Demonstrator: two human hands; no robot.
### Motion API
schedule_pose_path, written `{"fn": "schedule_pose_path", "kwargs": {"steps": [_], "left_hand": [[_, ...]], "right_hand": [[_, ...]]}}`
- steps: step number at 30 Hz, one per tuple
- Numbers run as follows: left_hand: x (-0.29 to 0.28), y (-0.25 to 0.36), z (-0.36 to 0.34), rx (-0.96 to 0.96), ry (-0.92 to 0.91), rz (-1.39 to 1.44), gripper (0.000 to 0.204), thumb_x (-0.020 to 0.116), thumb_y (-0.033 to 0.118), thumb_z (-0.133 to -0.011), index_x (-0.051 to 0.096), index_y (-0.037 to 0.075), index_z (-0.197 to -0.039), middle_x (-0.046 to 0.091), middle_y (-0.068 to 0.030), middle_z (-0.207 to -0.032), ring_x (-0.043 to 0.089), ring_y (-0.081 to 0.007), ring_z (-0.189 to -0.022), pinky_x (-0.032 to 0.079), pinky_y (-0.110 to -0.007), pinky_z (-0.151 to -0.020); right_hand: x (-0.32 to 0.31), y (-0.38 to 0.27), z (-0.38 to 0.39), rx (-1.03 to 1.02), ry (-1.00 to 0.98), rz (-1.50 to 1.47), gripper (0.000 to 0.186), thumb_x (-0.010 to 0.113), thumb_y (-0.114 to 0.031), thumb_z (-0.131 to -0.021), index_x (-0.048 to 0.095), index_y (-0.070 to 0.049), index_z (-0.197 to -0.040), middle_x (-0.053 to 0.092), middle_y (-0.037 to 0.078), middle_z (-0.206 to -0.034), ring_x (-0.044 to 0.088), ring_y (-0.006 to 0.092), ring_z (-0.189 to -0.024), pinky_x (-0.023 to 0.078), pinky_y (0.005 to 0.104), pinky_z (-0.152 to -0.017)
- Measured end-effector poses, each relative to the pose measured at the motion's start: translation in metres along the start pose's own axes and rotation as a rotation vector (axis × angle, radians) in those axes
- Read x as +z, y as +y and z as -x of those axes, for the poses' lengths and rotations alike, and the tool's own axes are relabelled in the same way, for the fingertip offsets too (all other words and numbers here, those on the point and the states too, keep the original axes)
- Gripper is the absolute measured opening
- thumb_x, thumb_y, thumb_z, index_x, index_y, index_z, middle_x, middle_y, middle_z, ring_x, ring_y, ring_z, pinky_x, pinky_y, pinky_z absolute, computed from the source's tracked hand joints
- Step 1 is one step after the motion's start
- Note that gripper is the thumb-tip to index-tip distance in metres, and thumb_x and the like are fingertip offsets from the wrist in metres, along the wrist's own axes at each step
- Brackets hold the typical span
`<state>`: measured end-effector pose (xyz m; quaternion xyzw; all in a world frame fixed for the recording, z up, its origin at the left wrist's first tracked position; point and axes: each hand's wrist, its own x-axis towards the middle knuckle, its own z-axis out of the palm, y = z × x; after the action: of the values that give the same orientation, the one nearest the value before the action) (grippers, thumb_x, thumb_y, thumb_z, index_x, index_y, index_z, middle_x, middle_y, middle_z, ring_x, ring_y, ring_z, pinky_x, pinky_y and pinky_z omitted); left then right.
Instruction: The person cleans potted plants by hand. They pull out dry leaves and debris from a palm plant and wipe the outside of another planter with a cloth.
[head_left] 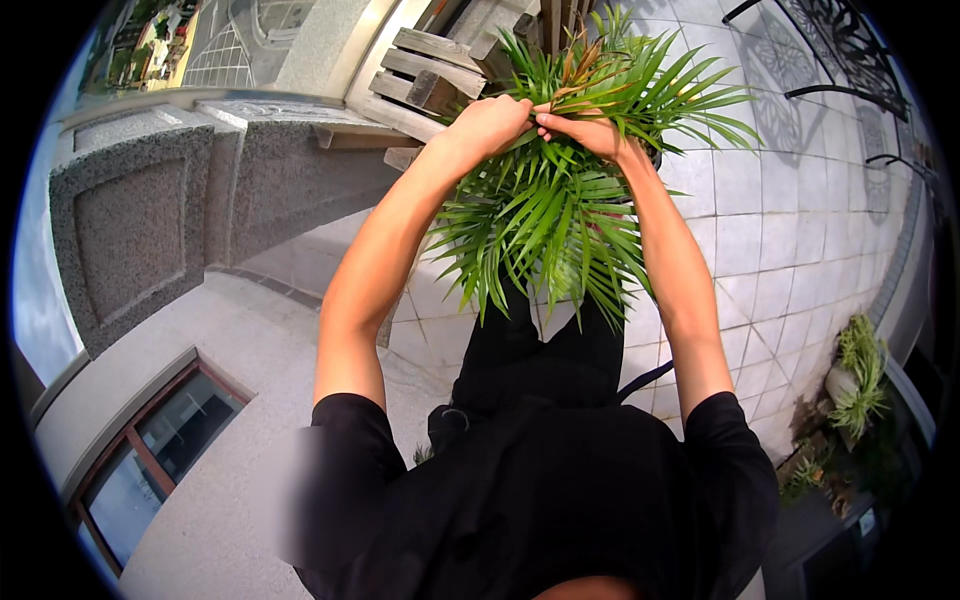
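Note:
A bushy palm plant (565,215) with long, narrow green leaves spreads in front of me, from my legs up to the far edge. Both my hands meet over its middle. My left hand (495,125) is closed, its fingers pinching a palm leaf. Close beside it, my right hand (590,132) also pinches at the leaves, thumb and fingertips pressed together near the left fingertips. Some brown, dried leaves (580,75) stand just beyond my hands. The plant's pot is mostly hidden by the foliage.
To the left rises a granite parapet wall (130,225), with weathered wooden slats (430,70) beside the plant. Pale floor tiles (740,240) stretch to the right. Black metal furniture (840,60) stands at the far right, and another potted plant (855,380) sits at the right edge.

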<state>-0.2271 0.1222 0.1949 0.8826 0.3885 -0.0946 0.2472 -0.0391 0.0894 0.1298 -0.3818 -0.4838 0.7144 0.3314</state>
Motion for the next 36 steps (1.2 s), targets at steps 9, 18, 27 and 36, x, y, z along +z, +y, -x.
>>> {"fn": "schedule_pose_path", "kwargs": {"steps": [9, 18, 27, 36], "left_hand": [[0.003, 0.015, 0.012, -0.014, 0.11, 0.19, 0.021, 0.045, 0.022, -0.09, 0.053, 0.003, -0.089, 0.059, -0.0227, -0.076, 0.058, -0.0404, -0.076, 0.046, -0.047, -0.064], [-0.01, 0.021, 0.027, -0.213, 0.444, 1.143, 0.028, 0.047, 0.025, -0.092, 0.041, 0.008, -0.071, 0.036, -0.0002, -0.058, 0.03, -0.0076, -0.044, 0.025, -0.025, -0.042], [-0.035, 0.024, 0.025, -0.23, 0.445, 1.864, 0.027, 0.047, 0.03, -0.093, 0.042, 0.009, -0.078, 0.038, 0.0019, -0.063, 0.025, -0.0041, -0.044, 0.02, -0.019, -0.04], [-0.016, 0.045, -0.011, -0.141, 0.595, 1.379, 0.032, 0.065, 0.017, -0.084, 0.047, 0.001, -0.104, 0.042, 0.0042, -0.062, 0.038, -0.0029, -0.05, 0.028, -0.021, -0.042]], "right_hand": [[0.005, 0.019, -0.009, -0.05, 0.24, -0.163, 0.031, 0.053, -0.021, -0.092, 0.058, 0.007, -0.105, 0.064, 0.011, -0.088, 0.062, 0.0134, -0.071, 0.052, 0.0247, -0.063], [-0.001, 0.013, -0.008, 0.009, 0.324, -0.148, 0.032, 0.052, -0.023, -0.092, 0.058, 0.007, -0.102, 0.065, 0.012, -0.088, 0.06, 0.0117, -0.069, 0.05, 0.0236, -0.061], [0.008, 0.0, -0.001, -0.108, 0.239, 0.008, 0.033, 0.05, -0.026, -0.094, 0.058, -0.001, -0.114, 0.065, 0.007, -0.1, 0.055, 0.0084, -0.079, 0.047, 0.0231, -0.071], [0.005, -0.019, 0.005, -0.209, 0.321, 0.017, 0.027, 0.051, -0.023, -0.093, 0.06, 0.0, -0.103, 0.064, 0.004, -0.084, 0.056, 0.0103, -0.071, 0.047, 0.0244, -0.064]]}}
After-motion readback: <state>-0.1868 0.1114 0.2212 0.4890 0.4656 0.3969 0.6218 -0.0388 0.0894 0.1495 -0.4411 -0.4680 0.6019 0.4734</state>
